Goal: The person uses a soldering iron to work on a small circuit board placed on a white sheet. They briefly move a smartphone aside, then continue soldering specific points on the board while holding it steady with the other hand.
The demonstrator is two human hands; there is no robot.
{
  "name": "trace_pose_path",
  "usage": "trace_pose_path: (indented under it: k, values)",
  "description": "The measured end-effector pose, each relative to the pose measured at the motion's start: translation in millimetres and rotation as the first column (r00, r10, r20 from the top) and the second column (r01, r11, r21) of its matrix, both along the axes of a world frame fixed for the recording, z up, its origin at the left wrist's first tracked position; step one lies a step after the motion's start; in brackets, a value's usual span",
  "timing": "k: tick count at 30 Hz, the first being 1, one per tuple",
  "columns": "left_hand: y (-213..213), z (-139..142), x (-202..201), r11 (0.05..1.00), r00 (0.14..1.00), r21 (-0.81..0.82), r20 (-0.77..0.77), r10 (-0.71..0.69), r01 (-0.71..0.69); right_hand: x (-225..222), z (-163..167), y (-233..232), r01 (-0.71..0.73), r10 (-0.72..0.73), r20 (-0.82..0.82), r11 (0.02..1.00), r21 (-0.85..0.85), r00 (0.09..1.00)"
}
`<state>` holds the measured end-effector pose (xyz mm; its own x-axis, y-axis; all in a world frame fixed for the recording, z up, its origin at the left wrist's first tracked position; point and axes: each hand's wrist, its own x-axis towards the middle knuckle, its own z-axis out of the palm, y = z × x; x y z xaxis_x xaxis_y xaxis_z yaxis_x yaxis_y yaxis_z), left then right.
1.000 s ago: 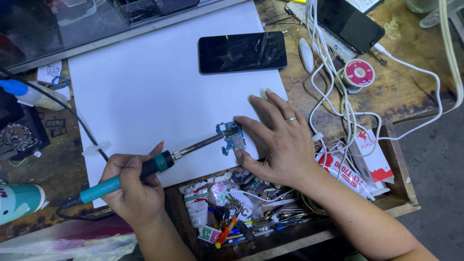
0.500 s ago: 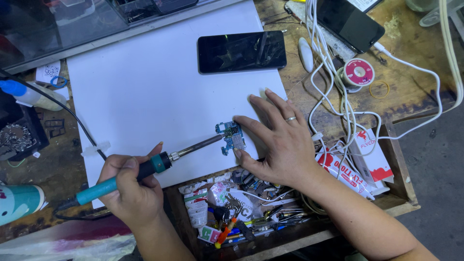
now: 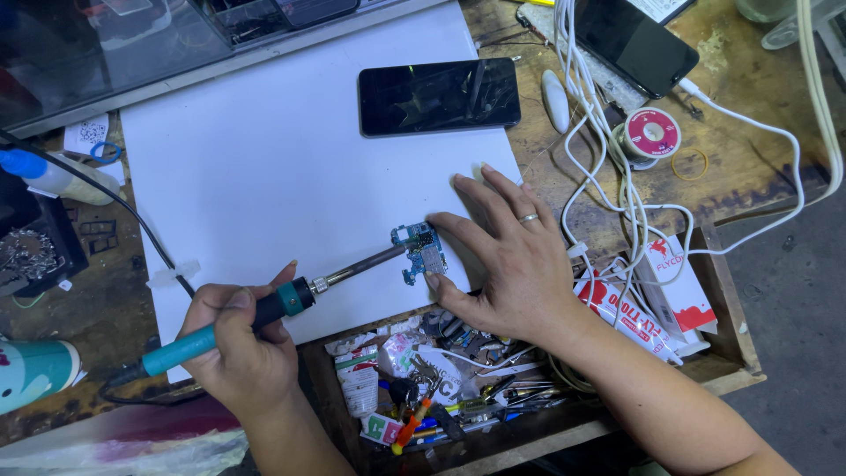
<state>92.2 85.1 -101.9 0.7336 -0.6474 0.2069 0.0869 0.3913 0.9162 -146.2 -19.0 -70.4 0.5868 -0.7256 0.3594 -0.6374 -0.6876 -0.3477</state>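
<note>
My left hand [image 3: 236, 348] grips a soldering iron [image 3: 264, 308] with a teal and black handle; its metal tip reaches right to a small blue circuit board [image 3: 421, 250]. That board lies near the front edge of a white sheet [image 3: 291, 167]. My right hand [image 3: 511, 256], with a ring on one finger, rests flat with fingers spread, thumb and forefinger pressing the board's right side. A black phone [image 3: 439, 95] lies screen up at the sheet's far right corner.
An open drawer [image 3: 441, 388] full of small tools and parts sits below my hands. White cables [image 3: 617, 176], a solder spool [image 3: 650, 134], a second phone [image 3: 634, 44] and red-white boxes [image 3: 652, 300] lie to the right. A teal cylinder [image 3: 35, 375] is at left.
The iron's handle has shifted slightly in my left hand. The tip stays at the board and my right hand holds still.
</note>
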Motion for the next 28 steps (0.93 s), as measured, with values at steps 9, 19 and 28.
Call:
trace_pose_path:
  k: [9,19,28]
  values:
    - [3.0,-8.5,4.3,1.000,1.000,-0.024,0.016,-0.016,0.017,0.3,0.6,0.1,0.003,-0.003,-0.002,1.000,0.008,1.000]
    - [2.7,-8.7,3.7,1.000,0.998,-0.009,0.057,-0.004,0.004,0.0,0.6,-0.2,0.000,0.000,-0.004,1.000,0.002,1.000]
    - [2.1,-6.9,5.3,1.000,1.000,-0.004,0.011,0.028,-0.028,-0.1,-0.1,-0.2,0.003,-0.003,-0.001,1.000,-0.003,1.000]
